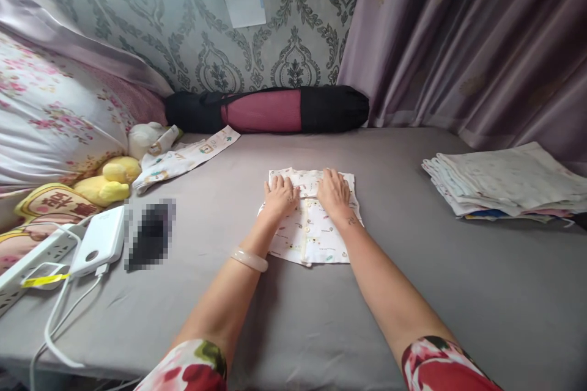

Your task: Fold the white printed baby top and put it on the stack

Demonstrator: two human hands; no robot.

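A small white buttoned shirt point(316, 238) with a tiny coloured print lies in front of me, its far part folded over toward me. Its button strip runs down the middle. My left hand point(279, 197) lies flat on the left of the folded part, fingers spread. On the right of that fold rests my right hand point(334, 192), its fingers slightly bent and pointing at the far edge. What lies under the palms is hidden.
A stack of folded clothes point(509, 180) lies at the right. Printed trousers point(190, 156) lie back left beside a yellow plush toy point(107, 180). A white power bank point(98, 241), cables and a power strip point(43, 259) sit left. A long black-and-maroon bag point(261, 111) lies along the wall.
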